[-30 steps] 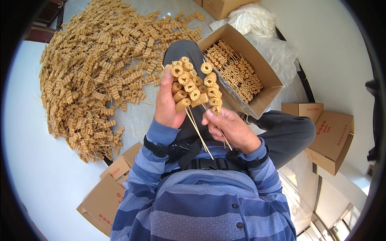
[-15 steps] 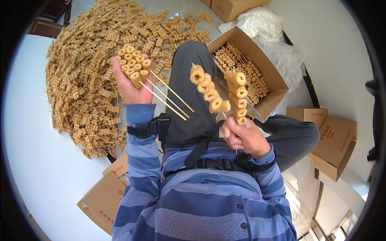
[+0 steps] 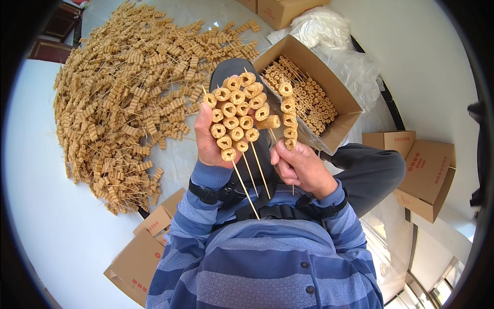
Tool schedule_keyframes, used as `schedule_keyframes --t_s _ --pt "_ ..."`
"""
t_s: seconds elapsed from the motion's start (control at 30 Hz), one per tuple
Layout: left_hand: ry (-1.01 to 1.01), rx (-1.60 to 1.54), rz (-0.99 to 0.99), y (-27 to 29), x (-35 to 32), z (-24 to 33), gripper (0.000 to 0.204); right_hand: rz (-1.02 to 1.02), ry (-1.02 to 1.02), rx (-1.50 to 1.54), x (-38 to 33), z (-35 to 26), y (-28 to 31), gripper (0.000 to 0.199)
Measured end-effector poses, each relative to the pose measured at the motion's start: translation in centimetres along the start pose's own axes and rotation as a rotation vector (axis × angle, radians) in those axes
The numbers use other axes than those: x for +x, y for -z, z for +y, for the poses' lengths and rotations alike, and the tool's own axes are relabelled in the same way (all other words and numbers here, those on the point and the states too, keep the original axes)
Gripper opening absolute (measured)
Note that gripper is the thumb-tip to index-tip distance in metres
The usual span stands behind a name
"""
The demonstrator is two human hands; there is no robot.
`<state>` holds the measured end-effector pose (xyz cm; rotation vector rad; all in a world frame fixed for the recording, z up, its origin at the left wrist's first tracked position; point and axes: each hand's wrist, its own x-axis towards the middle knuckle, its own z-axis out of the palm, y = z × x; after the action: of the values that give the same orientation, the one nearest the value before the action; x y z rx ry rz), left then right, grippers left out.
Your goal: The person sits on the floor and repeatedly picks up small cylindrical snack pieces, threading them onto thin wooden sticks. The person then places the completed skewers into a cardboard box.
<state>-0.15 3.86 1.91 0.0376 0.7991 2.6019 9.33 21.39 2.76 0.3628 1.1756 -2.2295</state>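
Note:
My left hand (image 3: 208, 148) is wrapped round a bunch of skewers threaded with tan, hollow puffed rolls (image 3: 231, 123). Their open ends face up, and bare sticks poke out below toward my belt. Close on its right, my right hand (image 3: 305, 171) pinches the sticks of two more skewers between thumb and fingers. One, a skewer of rolls (image 3: 289, 112), stands apart from the bunch. The other, a tilted skewer (image 3: 268, 122), lies against the bunch's right side; whether the left fingers also grip it is hidden.
A large heap of similar skewers (image 3: 118, 103) spreads over the floor at the left. Beyond my knee, an open carton (image 3: 343, 110) holds packed rows of them. Clear plastic sheeting (image 3: 350, 72) lies beside it. More cardboard boxes (image 3: 427, 170) stand at right and lower left.
My left hand has moved right with its bunch, over my lap. The right hand's tilted skewer now meets that bunch; the right hand has shifted slightly left.

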Motion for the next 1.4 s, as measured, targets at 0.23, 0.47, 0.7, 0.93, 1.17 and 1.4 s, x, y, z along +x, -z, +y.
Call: schedule_keyframes --t_s 0.23,0.47,0.7,0.93,1.17,1.4 --pt "0.017 -0.148 -0.073 -0.3 0.2 -0.4 0.084 -0.070 -0.081 -0.018 -0.2 -0.2 -0.2 0.038" --pt "0.079 -0.249 -0.105 0.2 0.2 -0.8 0.084 -0.076 -0.068 -0.144 0.4 0.6 -0.2 0.038" --pt "0.079 -0.152 0.019 2.1 1.3 0.3 0.069 0.226 0.074 -0.236 0.6 0.8 0.5 0.040" --pt "0.079 -0.025 -0.037 1.7 1.1 -0.8 0.085 0.729 0.302 -1.325 2.6 0.4 1.0 0.026" --pt "0.014 -0.062 0.087 1.0 0.9 -1.5 0.077 0.736 0.316 -1.505 3.7 0.5 -0.9 0.019" --pt "0.068 -0.088 0.075 1.3 0.7 -1.4 0.074 0.668 0.340 -1.534 3.7 0.1 -1.1 0.014"
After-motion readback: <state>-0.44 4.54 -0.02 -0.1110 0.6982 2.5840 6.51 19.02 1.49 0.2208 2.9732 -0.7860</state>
